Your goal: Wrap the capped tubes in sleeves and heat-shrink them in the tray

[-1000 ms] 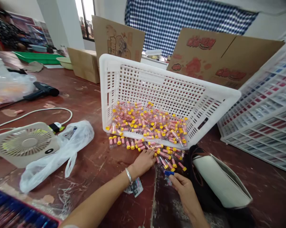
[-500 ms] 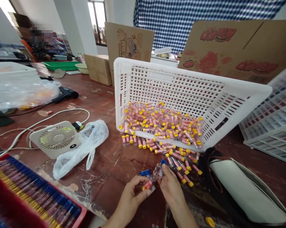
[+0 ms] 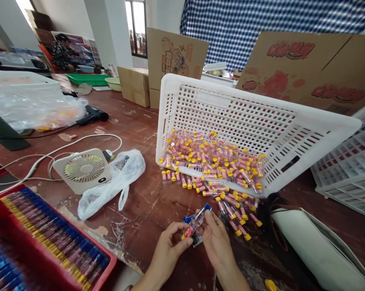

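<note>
Low in the middle of the view, my left hand (image 3: 171,246) pinches the yellow-capped end of a small clear tube (image 3: 188,232) with a red and pink label. My right hand (image 3: 218,240) is closed around the upper part of the tube and a clear wrapper with a blue end (image 3: 205,209). How far the tube sits inside the wrapper I cannot tell. Just beyond my hands lie loose yellow-capped tubes (image 3: 231,211) on the table. Many more tubes (image 3: 208,155) fill the low side of a tipped white plastic basket (image 3: 255,100).
At the lower left, a red tray (image 3: 112,262) holds rows of blue-ended wrapped tubes. A fan (image 3: 85,169), a white plastic bag (image 3: 102,196) and a hair dryer (image 3: 94,115) lie left. Right are a pale handbag (image 3: 318,238) and white crates (image 3: 346,169). A person (image 3: 61,52) sits far back.
The camera has turned slightly left, so the surroundings sit farther right in view. Both hands keep hold of the tube and wrapper, with only slight finger movement.
</note>
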Tool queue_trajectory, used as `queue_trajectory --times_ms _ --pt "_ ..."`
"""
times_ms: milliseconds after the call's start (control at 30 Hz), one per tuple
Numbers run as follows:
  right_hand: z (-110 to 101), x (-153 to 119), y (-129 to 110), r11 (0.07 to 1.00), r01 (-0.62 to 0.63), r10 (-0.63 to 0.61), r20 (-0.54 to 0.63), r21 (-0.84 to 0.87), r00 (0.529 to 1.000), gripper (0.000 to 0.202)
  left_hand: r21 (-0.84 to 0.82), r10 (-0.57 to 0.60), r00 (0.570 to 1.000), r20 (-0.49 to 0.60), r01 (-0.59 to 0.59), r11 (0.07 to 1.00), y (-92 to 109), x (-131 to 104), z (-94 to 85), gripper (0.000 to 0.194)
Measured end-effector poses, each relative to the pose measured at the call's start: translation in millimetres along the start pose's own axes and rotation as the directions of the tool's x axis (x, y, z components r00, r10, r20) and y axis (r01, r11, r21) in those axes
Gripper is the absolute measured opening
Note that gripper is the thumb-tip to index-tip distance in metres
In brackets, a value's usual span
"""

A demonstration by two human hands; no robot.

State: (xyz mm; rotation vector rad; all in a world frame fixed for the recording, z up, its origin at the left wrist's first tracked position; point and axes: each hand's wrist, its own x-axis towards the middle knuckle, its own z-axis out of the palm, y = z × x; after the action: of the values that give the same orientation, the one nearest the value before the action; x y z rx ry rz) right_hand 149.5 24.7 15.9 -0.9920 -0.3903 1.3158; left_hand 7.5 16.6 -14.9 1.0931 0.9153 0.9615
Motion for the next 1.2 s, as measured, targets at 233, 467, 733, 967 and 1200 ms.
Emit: queue_trajectory --times_ms 233,467,733,967,1200 --pt "-1.5 0.3 4.4 0.984 0.076 -0.066 0.064 -0.160 0.996 0.029 -0.059 -0.033 0.999 -0.002 0.033 0.998 -2.4 -2.2 -2.0 0.031" --pt "-0.1 2.0 2.7 0.971 0.096 -0.081 0.076 -0.219 0.994 0.030 -0.011 -0.028 0.999 -0.039 0.027 1.000 -1.3 -0.8 -3.7 0.031" --pt "-13.1 3.3 13.0 0.914 0.133 -0.092 0.122 -0.384 0.988 0.029 -0.022 -0.016 0.999 -0.030 0.015 1.000 -1.6 -1.8 -2.2 0.032" --pt "-13.8 2.1 7.6 0.836 0.166 -0.031 0.257 -0.522 0.966 0.034 -0.095 -0.017 0.999 -0.027 0.015 0.995 -3.2 -2.2 -4.2 0.036" --pt "-13.3 0.9 10.5 0.731 0.230 -0.004 0.333 -0.642 0.943 0.034 -0.026 0.015 0.997 -0.073 -0.017 1.000 7.8 -3.9 -6.1 0.034"
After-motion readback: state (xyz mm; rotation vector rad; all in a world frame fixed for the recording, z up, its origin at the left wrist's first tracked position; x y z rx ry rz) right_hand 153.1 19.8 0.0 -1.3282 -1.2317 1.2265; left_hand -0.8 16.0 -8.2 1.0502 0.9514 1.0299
